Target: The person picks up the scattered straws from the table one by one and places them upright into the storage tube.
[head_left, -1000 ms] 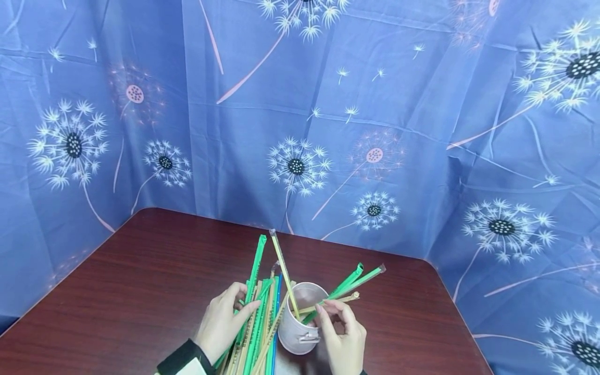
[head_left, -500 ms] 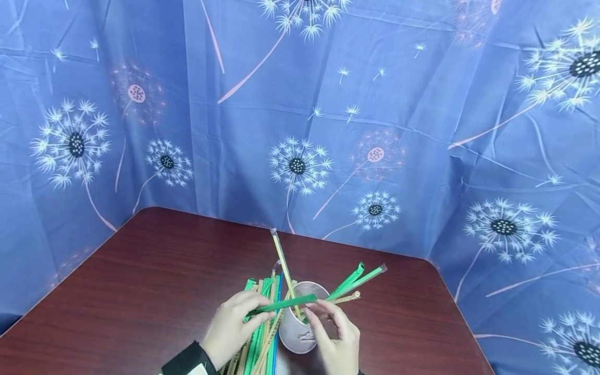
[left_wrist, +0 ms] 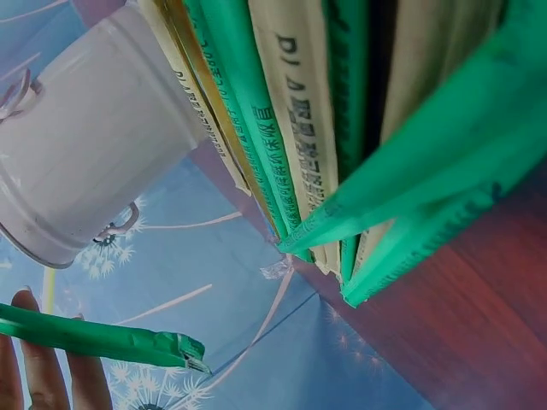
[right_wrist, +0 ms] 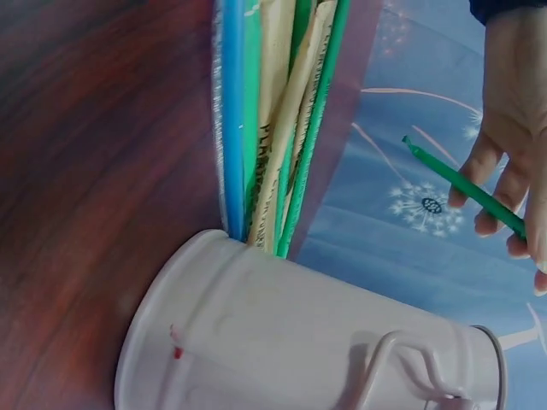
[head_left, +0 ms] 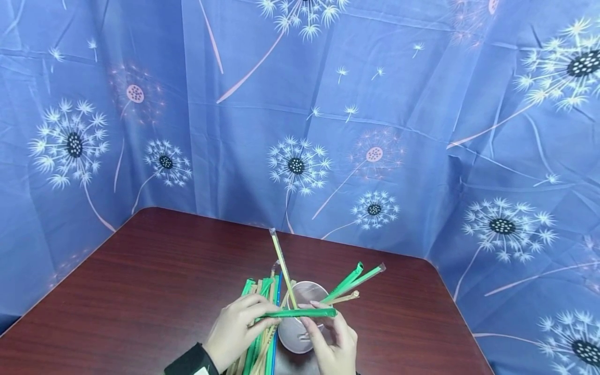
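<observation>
A person's left hand (head_left: 241,324), a dark cuff (head_left: 191,359) at its wrist, grips the left part of a green wrapped straw (head_left: 292,313), fingers on the far side and thumb on the near. The right hand (head_left: 334,338) pinches the same straw farther right, its thumb along the near edge and fingertips along the far one. The straw runs almost level from left to right, above the near part of a pale, handled cup (head_left: 295,345); a small red mark shows on the cup's side in the right wrist view. From the cup, a yellow straw (head_left: 283,265) leans far and left, while two green straws (head_left: 348,280) and a tan straw (head_left: 345,298) slant out to the right. Just left of the cup lies a bundle of green and tan wrapped straws (left_wrist: 299,120), many printed with dark characters, with a blue straw (right_wrist: 232,128) along its right side. Beneath is a dark reddish-brown table (head_left: 164,271); on the far side hangs a blue curtain (head_left: 244,172) patterned with white and pink dandelions.
</observation>
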A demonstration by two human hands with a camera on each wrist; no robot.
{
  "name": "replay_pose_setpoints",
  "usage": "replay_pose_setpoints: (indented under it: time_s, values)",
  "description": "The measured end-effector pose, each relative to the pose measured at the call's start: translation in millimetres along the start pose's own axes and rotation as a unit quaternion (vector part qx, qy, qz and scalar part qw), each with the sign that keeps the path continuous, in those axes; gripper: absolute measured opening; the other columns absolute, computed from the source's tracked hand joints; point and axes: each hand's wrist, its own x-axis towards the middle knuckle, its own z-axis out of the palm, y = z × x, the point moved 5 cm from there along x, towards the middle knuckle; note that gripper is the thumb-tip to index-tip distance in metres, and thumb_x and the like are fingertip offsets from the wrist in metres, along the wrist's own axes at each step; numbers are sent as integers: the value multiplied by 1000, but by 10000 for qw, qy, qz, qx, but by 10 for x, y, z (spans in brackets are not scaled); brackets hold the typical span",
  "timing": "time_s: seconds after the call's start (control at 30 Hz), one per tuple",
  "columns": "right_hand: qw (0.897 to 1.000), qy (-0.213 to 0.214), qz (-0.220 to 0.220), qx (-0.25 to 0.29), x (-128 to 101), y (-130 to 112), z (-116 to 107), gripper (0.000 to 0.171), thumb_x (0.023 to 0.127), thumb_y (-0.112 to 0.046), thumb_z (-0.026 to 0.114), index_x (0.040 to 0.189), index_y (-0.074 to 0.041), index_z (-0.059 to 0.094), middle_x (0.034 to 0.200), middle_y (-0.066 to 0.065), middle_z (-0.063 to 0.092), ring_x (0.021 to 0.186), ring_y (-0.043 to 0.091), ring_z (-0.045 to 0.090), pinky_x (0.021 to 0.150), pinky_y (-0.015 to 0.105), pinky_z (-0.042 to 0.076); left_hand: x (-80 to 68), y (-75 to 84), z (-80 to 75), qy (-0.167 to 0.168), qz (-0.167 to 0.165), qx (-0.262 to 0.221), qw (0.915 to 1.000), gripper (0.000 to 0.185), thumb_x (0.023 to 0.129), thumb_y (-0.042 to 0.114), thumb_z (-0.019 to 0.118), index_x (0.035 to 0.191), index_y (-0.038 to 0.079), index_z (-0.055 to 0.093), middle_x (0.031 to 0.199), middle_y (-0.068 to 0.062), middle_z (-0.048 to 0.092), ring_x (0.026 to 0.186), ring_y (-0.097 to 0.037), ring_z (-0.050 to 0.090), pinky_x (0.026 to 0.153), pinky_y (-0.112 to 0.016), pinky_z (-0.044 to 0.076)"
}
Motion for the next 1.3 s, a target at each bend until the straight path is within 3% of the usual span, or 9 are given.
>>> replay_pose_setpoints:
  time_s: [0.13,0.23,0.33,0.53,0.7,0.87,1.0,1.13,1.3]
  values:
    - [9999,142,66,-32,20,-29,-9,43,68,30,67,107,14,61,91,17,75,89,-2,69,66,16,54,0,8,3,24,73,49,10000,20,77,20,82,95,26,76,89,15,65,74,4,51,59,-7,38]
    - [9999,151,61,57,27,-40,-6,43,68,31,65,107,15,60,90,19,74,92,-3,69,69,16,55,-1,12,9,-13,73,66,10000,20,77,21,81,96,26,76,89,15,65,75,3,53,59,-8,39]
    - [9995,198,56,225,33,-48,-10,42,69,33,62,107,16,59,94,14,75,93,-2,70,74,17,56,1,10,15,-90,-18,54,9999,19,79,24,80,98,25,75,91,15,66,78,1,58,61,-11,43]
    - [9970,423,-56,652,64,-67,-59,33,76,30,59,108,21,56,106,2,74,95,5,72,77,19,57,-16,-57,29,-482,-752,157,9959,25,80,27,80,104,23,73,96,13,69,85,-3,61,62,-19,47]
    - [9941,537,-84,936,95,-69,-101,26,83,27,54,109,26,50,104,2,74,87,6,73,73,20,58,-57,-169,71,-994,-1520,722,9807,34,82,23,80,113,15,70,101,5,69,91,-9,60,69,-27,51]
    - [9935,994,205,523,90,-67,-161,25,83,27,53,108,27,48,104,-6,73,85,2,71,74,17,56,-131,-285,106,-1316,-1752,1301,9670,38,81,16,79,116,4,68,107,-7,67,100,-25,64,85,-43,54]
    - [9875,1533,291,235,94,-82,-218,26,84,27,51,110,26,48,103,-8,73,86,0,70,78,14,54,-207,-388,122,-1701,-2041,1511,9521,40,79,12,80,116,0,68,106,-13,66,94,-30,63,81,-45,55]
    - [9780,1959,96,713,115,-97,-245,30,88,27,43,117,25,47,102,1,71,82,5,71,76,17,56,-266,-477,140,-2080,-2305,1632,9365,45,76,11,82,116,-4,68,103,-18,65,88,-34,64,77,-48,56]
    - [9662,2379,-47,987,127,-98,-285,33,92,24,40,124,21,46,106,8,68,81,10,70,74,19,56,-291,-527,151,-2184,-2292,1848,9304,40,74,15,84,107,-3,71,94,-16,64,78,-30,64,73,-45,56]
